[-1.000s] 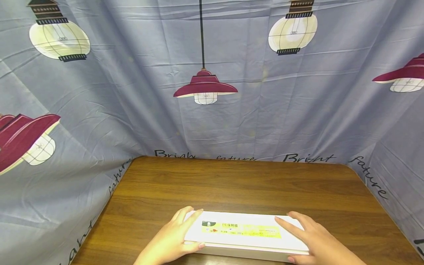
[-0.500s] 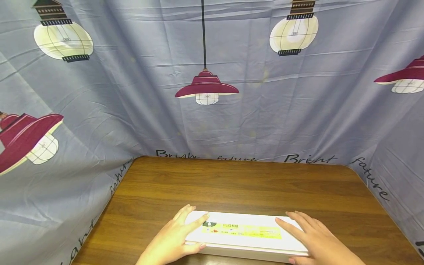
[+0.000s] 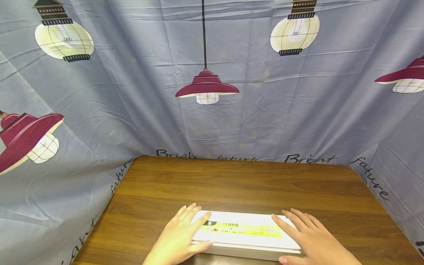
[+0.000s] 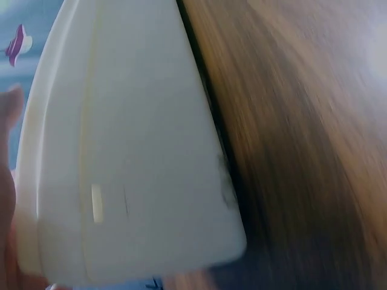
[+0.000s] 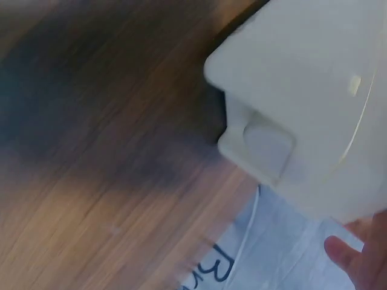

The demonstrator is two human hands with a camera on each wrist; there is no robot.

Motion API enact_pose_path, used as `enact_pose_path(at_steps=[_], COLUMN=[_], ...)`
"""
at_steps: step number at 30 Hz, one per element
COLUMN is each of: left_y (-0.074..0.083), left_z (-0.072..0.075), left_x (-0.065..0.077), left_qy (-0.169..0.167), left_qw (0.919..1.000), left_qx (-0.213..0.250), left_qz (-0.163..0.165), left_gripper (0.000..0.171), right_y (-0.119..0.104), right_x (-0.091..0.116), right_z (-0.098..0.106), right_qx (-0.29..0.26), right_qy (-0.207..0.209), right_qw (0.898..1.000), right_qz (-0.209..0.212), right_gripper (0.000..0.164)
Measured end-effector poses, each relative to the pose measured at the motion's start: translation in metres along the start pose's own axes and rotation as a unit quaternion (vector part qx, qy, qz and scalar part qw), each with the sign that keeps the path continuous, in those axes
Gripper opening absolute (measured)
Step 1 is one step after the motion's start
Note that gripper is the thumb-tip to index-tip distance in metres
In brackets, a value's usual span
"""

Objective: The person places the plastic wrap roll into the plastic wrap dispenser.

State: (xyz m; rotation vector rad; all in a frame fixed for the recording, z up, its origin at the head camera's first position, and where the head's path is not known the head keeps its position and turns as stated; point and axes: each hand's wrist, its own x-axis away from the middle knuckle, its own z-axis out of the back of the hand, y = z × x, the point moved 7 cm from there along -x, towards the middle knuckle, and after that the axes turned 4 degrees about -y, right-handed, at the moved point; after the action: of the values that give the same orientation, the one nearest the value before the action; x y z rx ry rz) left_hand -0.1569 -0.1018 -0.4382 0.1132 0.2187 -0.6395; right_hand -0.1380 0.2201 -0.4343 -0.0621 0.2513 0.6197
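Observation:
A long white cling film box (image 3: 245, 243), with a yellow and green label on its lid, lies on the wooden table near the front. My left hand (image 3: 180, 233) rests over its left end, fingers spread and fairly straight, thumb along the front edge. Over the right end my right hand (image 3: 313, 235) lies the same way, thumb low at the front. The left wrist view shows the box's plain white side (image 4: 145, 133) close up, with part of the hand at the left edge. A notched end of the box (image 5: 302, 109) fills the right wrist view's upper right; a fingertip (image 5: 341, 251) shows below.
The brown wooden table (image 3: 215, 184) extends behind the box and to both sides. A grey-blue curtain (image 3: 232, 125) printed with lamps and lettering hangs round the back and sides.
Both hands have slid a little inward over the box, the left one rightward and the right one leftward, with fingers straighter and more spread. The box has stayed in place.

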Motion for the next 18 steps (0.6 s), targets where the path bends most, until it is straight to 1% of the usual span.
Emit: enact_pose_path(at_steps=[4, 8, 12, 15, 18], left_y=[0.007, 0.014, 0.020, 0.023, 0.024], left_z=[-0.001, -0.004, -0.008, -0.010, -0.011], left_x=[-0.006, -0.012, -0.015, -0.017, -0.017], left_qy=[-0.005, -0.039, -0.070, -0.072, -0.059], left_qw=[0.9998, 0.9982, 0.9959, 0.9960, 0.9974], left_qx=[0.006, 0.022, 0.031, 0.025, 0.004], left_qz=[0.019, 0.041, 0.047, 0.047, 0.042], left_gripper=[0.065, 0.063, 0.062, 0.061, 0.061], right_y=[-0.008, -0.021, -0.033, -0.038, -0.041], right_x=[-0.010, -0.022, -0.032, -0.037, -0.038], right_z=[-0.002, -0.005, -0.008, -0.011, -0.014], right_qx=[-0.018, -0.019, -0.016, -0.014, -0.004], right_qy=[-0.013, -0.021, -0.018, -0.013, -0.001], right_qw=[1.000, 0.999, 1.000, 1.000, 1.000], right_qz=[-0.017, -0.021, -0.015, -0.009, -0.002], right_gripper=[0.090, 0.087, 0.085, 0.085, 0.086])
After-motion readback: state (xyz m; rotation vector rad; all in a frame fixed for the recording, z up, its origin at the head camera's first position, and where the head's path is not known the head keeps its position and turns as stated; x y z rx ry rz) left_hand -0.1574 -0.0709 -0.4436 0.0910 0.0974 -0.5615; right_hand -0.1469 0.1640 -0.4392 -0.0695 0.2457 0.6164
